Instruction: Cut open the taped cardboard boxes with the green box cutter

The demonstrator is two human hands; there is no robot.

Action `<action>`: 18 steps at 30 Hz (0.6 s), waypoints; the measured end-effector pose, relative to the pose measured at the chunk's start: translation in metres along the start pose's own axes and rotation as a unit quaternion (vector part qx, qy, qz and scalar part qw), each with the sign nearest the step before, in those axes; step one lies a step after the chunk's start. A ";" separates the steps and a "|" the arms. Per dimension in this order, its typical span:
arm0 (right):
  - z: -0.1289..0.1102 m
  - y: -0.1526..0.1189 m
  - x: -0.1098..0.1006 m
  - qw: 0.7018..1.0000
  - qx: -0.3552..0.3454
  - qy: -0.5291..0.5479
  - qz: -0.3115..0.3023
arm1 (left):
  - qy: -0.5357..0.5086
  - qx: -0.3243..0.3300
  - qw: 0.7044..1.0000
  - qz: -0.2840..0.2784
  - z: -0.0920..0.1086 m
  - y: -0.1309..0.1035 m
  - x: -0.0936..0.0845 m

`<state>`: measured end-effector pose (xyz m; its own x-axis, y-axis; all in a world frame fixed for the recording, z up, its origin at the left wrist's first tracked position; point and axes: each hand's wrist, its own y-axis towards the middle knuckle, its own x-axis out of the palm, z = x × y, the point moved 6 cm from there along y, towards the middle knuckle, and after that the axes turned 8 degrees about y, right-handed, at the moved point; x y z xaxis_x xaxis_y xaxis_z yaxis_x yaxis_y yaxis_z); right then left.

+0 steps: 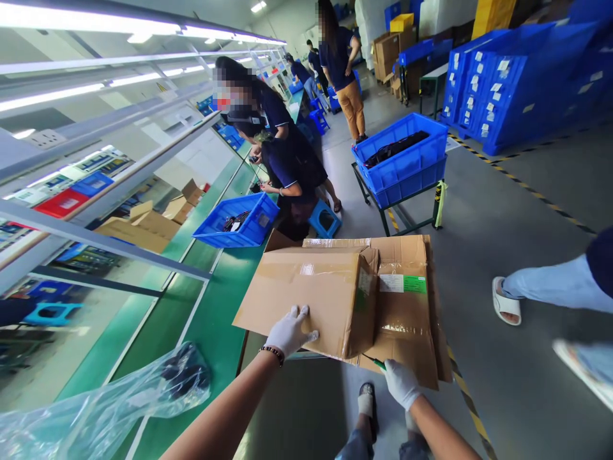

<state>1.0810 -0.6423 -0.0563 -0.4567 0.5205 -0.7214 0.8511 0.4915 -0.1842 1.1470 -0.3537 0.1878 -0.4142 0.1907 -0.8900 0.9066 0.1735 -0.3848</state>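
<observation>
The person stood at the end of a long green bench [211,319] and handled a flattened-looking cardboard box [345,300] that jutted off the bench's edge toward the aisle. The left hand [288,331], in a white glove, lay spread on the box's top flap, fingers open and pressing rather than clenched. The right hand [401,382], also gloved, gripped the box's near lower edge from beneath, and a thin green object, possibly a pen, showed at its fingers. The box bore a white and green label [403,283] on its side and strips of tape; its flaps looked loose and partly folded, so the handling seemed midway: the box was picked up and steadied, but not yet squared, closed or set down.

A clear plastic bag [110,402] with dark items lay on the bench nearer the person. Farther along sat a blue crate [238,222], where a seated co-worker [287,166] worked. Another person's sandalled foot [506,301] crossed the floor at right.
</observation>
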 end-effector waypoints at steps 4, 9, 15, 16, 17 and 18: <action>-0.002 0.002 0.001 1.000 0.004 0.005 -0.001 | -0.002 0.001 1.000 0.005 -0.002 0.000 0.004; -0.005 0.005 0.006 0.999 0.002 0.023 -0.021 | -0.001 -0.002 1.000 0.010 -0.003 -0.001 0.004; 0.003 0.006 0.017 0.996 0.043 0.057 -0.054 | 0.002 0.000 1.000 0.017 -0.002 0.000 0.002; 0.008 0.006 0.019 0.994 0.061 0.063 -0.061 | 0.002 0.001 1.000 0.017 -0.003 0.000 0.003; 0.013 0.005 0.020 0.992 0.083 0.071 -0.068 | 0.003 0.001 1.000 0.017 -0.003 0.000 0.003; 0.018 0.004 0.020 0.988 0.105 0.081 -0.074 | 0.003 0.002 1.000 0.018 -0.003 0.000 0.004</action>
<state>1.0794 -0.6425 -0.0833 -0.6010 0.5670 -0.5633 0.7992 0.4234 -0.4266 1.1449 -0.3499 0.1856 -0.3825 0.2022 -0.9016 0.9210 0.1618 -0.3544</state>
